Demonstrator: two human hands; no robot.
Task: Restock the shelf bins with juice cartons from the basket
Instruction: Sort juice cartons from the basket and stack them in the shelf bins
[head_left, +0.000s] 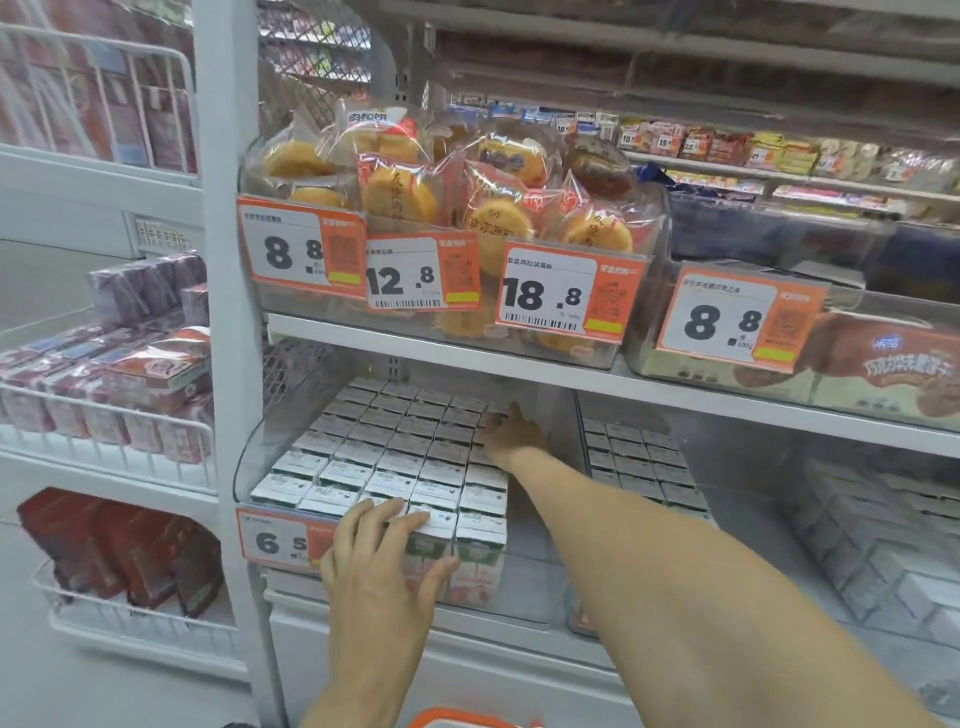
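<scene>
Left hand (382, 558) lies flat, fingers spread, on front juice cartons (395, 457) in the clear bin (249, 457); right hand (514, 434) reaches deep, grip indiscernible.

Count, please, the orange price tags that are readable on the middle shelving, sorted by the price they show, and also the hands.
Tags showing 8.8: 2 (first, second)
Tag showing 12.8: 1
Tag showing 18.8: 1
Tag starting 6.5, partly covered: 1
Hands: 2 (left hand, right hand)
Total: 7
</scene>
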